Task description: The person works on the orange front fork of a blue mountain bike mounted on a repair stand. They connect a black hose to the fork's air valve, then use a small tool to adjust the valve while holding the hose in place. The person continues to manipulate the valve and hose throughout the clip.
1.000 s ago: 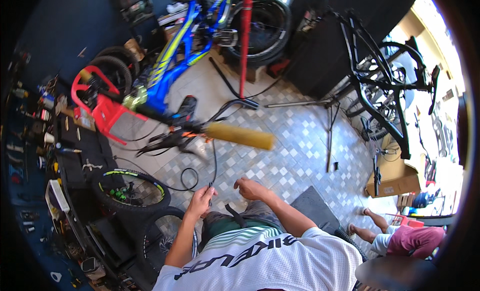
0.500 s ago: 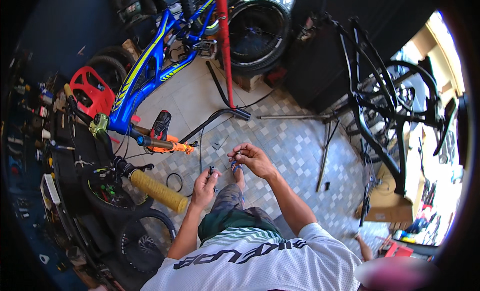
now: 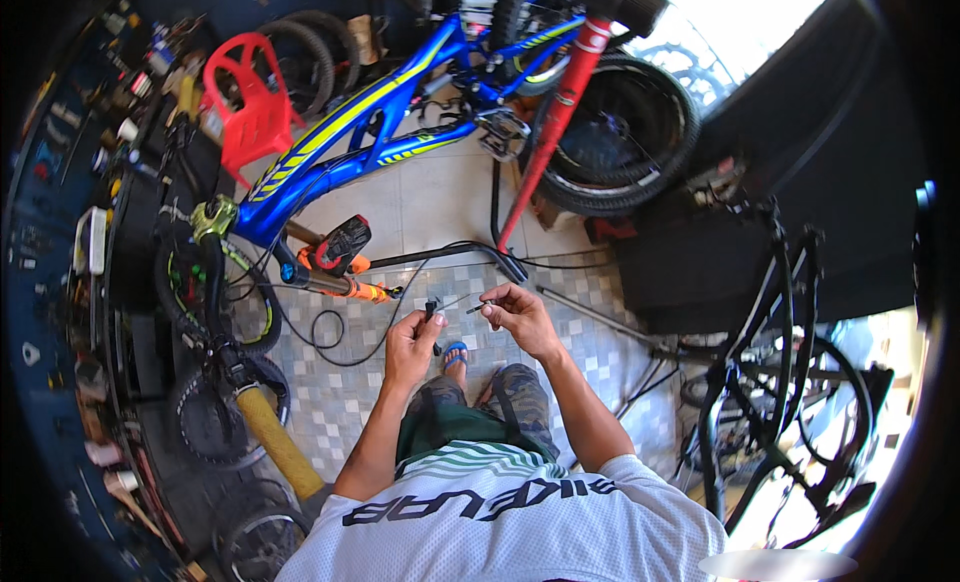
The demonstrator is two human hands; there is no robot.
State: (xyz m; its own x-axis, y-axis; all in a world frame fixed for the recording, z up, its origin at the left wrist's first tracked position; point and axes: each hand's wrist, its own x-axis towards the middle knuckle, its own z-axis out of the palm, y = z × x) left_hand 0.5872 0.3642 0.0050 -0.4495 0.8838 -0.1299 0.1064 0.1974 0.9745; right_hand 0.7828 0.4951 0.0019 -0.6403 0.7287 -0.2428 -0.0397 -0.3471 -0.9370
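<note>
At upper left of the blue bicycle frame (image 3: 352, 167): a red plastic chair (image 3: 256, 134). Below the frame, holds with the left hand (image 3: 408, 348) a small black fitting (image 3: 431, 309), fingers curled around it. Farther right below the frame, pinches with the right hand (image 3: 520, 322) a small slim piece (image 3: 477, 308), fingertips nearly together; cannot tell its kind.

red chair (image 3: 257, 132) near black tyres (image 3: 328, 70)

Tiled floor (image 3: 325, 392); red post's (image 3: 549, 142) black base (image 3: 511, 269) resting there
</note>
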